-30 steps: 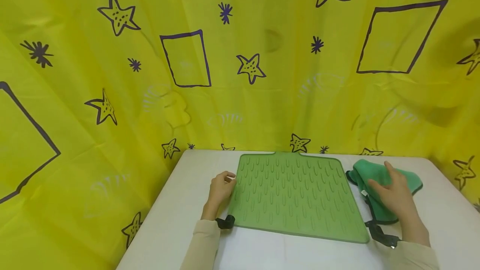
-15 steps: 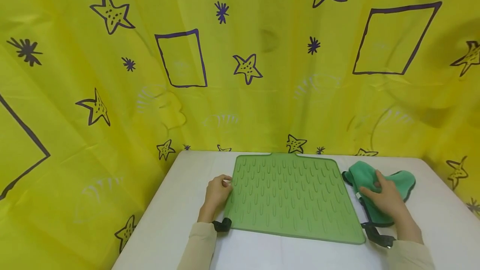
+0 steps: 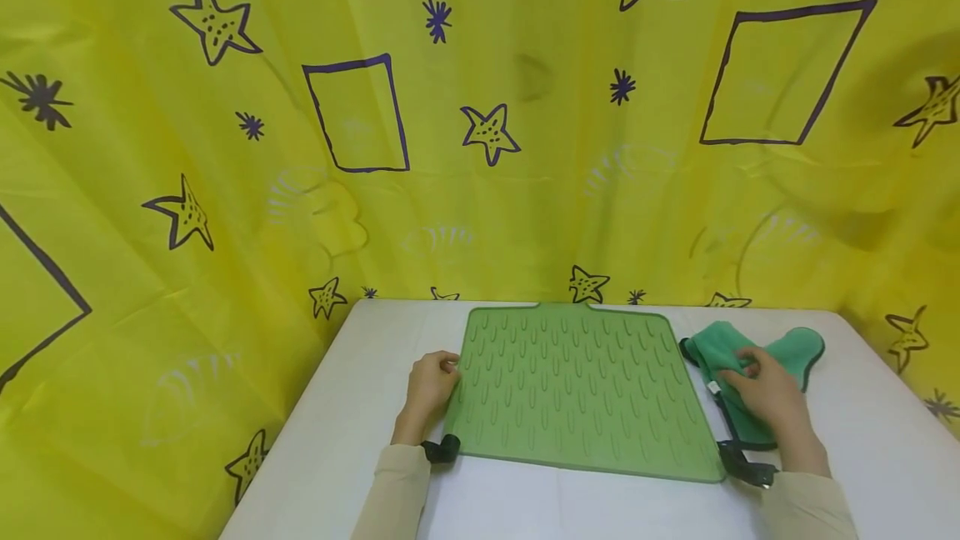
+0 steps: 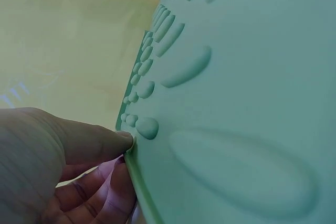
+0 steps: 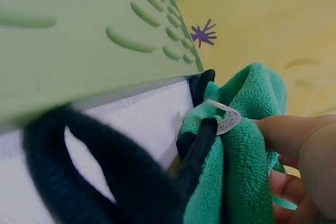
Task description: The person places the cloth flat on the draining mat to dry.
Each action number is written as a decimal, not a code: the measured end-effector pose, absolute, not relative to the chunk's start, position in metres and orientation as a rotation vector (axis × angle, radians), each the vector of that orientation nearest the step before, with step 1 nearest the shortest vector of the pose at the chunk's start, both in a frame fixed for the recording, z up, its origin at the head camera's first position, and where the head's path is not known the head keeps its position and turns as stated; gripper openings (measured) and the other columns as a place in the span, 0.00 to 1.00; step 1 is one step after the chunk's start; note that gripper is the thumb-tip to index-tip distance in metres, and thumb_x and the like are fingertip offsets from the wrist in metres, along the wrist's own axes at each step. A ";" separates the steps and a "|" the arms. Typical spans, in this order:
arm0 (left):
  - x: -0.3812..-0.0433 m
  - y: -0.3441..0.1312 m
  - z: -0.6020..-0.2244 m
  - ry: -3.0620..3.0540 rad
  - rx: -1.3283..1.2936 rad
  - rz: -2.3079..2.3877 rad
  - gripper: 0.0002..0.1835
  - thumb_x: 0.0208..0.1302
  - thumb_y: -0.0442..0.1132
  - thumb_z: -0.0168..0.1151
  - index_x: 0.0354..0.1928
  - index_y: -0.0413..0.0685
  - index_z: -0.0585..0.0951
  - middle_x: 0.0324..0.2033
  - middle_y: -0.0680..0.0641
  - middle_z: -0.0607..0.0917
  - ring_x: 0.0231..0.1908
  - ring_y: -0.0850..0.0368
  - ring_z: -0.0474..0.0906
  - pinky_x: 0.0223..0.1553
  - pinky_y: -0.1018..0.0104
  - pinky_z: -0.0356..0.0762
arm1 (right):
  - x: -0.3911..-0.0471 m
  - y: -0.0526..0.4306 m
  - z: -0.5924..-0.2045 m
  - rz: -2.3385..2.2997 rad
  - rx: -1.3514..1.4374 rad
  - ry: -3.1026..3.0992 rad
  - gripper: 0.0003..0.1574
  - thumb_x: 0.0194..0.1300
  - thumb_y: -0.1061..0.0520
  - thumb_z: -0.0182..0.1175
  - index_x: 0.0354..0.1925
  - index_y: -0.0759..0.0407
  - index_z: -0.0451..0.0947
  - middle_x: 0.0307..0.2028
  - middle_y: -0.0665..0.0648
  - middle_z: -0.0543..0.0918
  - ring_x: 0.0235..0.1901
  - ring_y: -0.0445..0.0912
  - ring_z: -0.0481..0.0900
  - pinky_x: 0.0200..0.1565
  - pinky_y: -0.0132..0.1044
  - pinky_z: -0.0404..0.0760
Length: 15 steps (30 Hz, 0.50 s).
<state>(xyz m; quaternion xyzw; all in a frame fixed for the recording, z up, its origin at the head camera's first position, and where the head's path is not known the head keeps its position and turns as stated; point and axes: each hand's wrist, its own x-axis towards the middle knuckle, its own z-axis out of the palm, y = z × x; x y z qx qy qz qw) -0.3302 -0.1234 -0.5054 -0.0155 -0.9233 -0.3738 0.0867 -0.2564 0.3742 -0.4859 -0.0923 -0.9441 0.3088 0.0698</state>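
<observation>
A light green mat (image 3: 577, 390) with raised oblong bumps and a tab at its far edge lies on the white table. My left hand (image 3: 431, 382) pinches its left edge, the thumb on top and curled fingers beneath in the left wrist view. Right of the mat lies a rumpled green cloth (image 3: 798, 348) with dark edging and a small white tag (image 5: 229, 121). My right hand (image 3: 776, 398) pinches a fold of this cloth between thumb and fingers. Part of the cloth is hidden under that hand.
A yellow curtain (image 3: 525, 215) printed with stars and squares hangs behind and beside the white table (image 3: 322, 440). Black camera mounts (image 3: 442, 449) sit at both wrists, close to the mat's near corners.
My right hand has come down onto the cloth, and its spread fingers have drawn together on a fold. The cloth has bunched up. My left hand stays at the mat's edge.
</observation>
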 end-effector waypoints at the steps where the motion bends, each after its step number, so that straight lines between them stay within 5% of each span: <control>1: -0.330 -0.124 -0.505 -2.748 -0.050 -1.118 0.14 0.54 0.30 0.62 0.43 0.46 0.86 0.28 0.51 0.85 0.27 0.60 0.77 0.30 0.66 0.74 | -0.257 0.375 -0.487 0.919 -0.283 -2.832 0.36 0.68 0.44 0.55 0.60 0.72 0.63 0.47 0.78 0.73 0.41 0.66 0.75 0.35 0.50 0.72; 15: -0.329 -0.127 -0.506 -2.755 -0.082 -1.174 0.14 0.55 0.31 0.63 0.44 0.44 0.85 0.30 0.50 0.85 0.30 0.59 0.78 0.31 0.66 0.75 | -0.254 0.377 -0.479 0.856 -0.293 -2.772 0.27 0.71 0.46 0.50 0.53 0.68 0.72 0.45 0.75 0.79 0.40 0.66 0.77 0.32 0.47 0.69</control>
